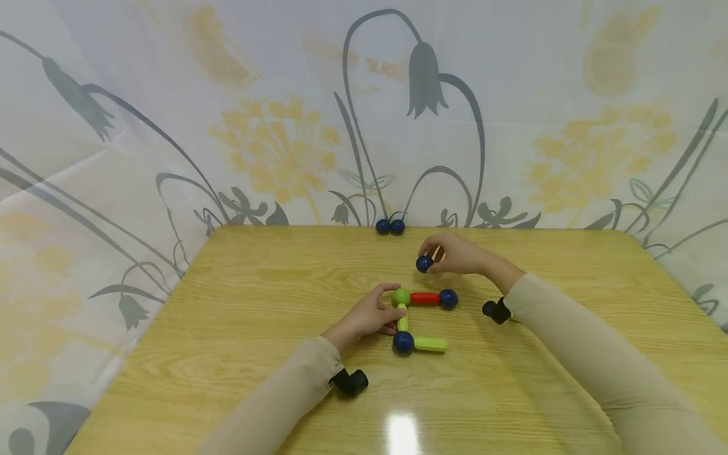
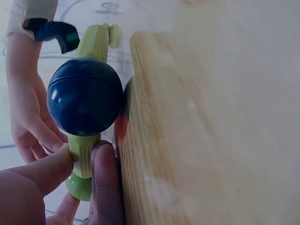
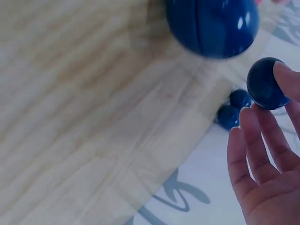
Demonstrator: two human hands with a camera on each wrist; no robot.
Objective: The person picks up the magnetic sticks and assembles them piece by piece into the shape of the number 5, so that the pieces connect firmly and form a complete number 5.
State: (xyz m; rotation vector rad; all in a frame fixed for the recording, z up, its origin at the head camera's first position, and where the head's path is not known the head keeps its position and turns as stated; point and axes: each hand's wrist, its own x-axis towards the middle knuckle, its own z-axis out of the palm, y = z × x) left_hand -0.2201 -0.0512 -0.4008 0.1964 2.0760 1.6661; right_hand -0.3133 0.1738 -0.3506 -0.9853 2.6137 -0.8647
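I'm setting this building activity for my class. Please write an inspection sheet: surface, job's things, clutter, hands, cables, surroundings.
Surface: wood-grain table, bright reflection near the front.
Job's things: green ball, red stick and blue ball in a row; upper yellow-green stick between the green ball and second blue ball; lower yellow-green stick beside that; two loose blue balls at the far edge.
Clutter: nothing seen.
Hands: left hand pinches the upper yellow-green stick; right hand pinches a fifth blue ball.
Cables: nothing seen.
Surroundings: flower-patterned backdrop behind the table.

wood-grain table (image 1: 273,272): rod-and-ball chain (image 1: 403,323) near middle, two blue balls (image 1: 397,227) side by side at far edge
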